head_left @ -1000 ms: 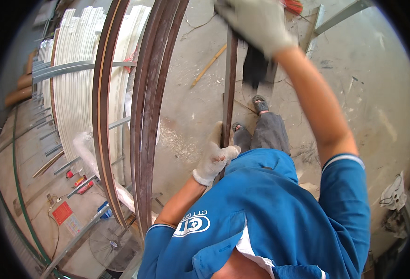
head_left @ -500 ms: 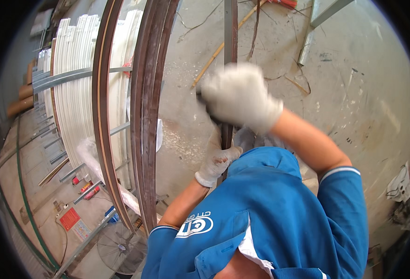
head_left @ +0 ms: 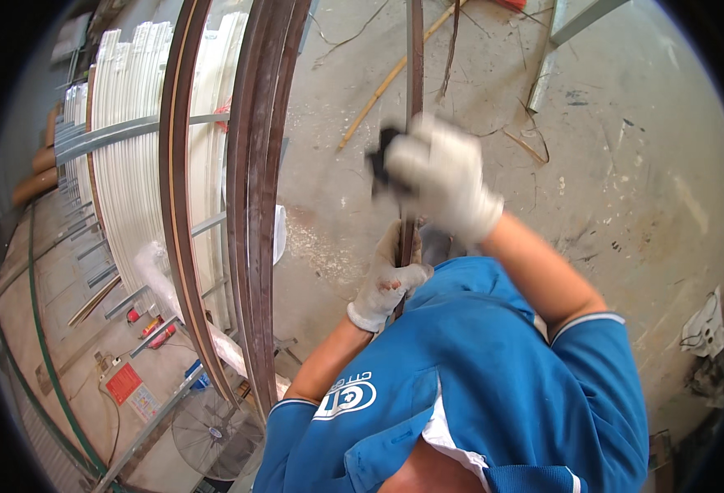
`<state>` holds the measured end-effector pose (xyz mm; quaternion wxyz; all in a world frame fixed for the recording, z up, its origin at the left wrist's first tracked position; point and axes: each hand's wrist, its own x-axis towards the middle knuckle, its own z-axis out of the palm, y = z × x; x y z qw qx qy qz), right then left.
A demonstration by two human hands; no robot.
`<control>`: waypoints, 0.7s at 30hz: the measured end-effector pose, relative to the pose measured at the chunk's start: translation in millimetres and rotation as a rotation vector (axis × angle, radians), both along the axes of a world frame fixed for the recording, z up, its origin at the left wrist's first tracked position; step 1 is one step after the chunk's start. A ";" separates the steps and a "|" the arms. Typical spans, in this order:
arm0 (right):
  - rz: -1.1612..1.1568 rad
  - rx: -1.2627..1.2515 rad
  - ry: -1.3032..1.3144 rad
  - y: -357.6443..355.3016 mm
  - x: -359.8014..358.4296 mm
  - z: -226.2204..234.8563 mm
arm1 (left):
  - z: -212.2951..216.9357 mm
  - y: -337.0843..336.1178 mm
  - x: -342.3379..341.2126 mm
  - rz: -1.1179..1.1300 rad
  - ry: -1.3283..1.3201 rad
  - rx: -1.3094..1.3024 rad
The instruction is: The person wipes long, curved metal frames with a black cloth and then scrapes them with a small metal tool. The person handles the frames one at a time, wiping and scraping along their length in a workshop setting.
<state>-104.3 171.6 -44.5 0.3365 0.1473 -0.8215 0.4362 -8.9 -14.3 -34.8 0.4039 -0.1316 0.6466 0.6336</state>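
A long, narrow dark brown profile bar runs from the top of the view down toward my body. My left hand, in a whitish work glove with a reddish-brown stain, is wrapped around its near end. Farther up, my gloved right hand is smeared by motion and closed on a black object. That object lies over or just beside the bar; its kind and whether it touches the bar cannot be made out.
More brown profiles stretch along my left on a metal rack, with stacked white strips beyond. A floor fan stands at lower left. A bamboo-like stick and a metal channel lie on the floor ahead.
My right hand has shifted slightly right, and more of the black object shows. The upper part of the bar has moved a little right. My left hand keeps its hold.
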 end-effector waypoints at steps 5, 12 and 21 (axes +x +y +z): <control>0.269 0.024 -0.257 -18.1 75.3 -1.1 | -12.2 -14.6 15.6 -0.022 0.232 0.155; -0.120 0.010 0.003 30.9 -60.1 -2.0 | 15.0 4.8 -1.3 0.113 -0.119 -0.039; -0.036 -0.468 -0.430 126.8 -261.9 24.8 | 20.6 8.4 -6.5 0.090 -0.061 0.034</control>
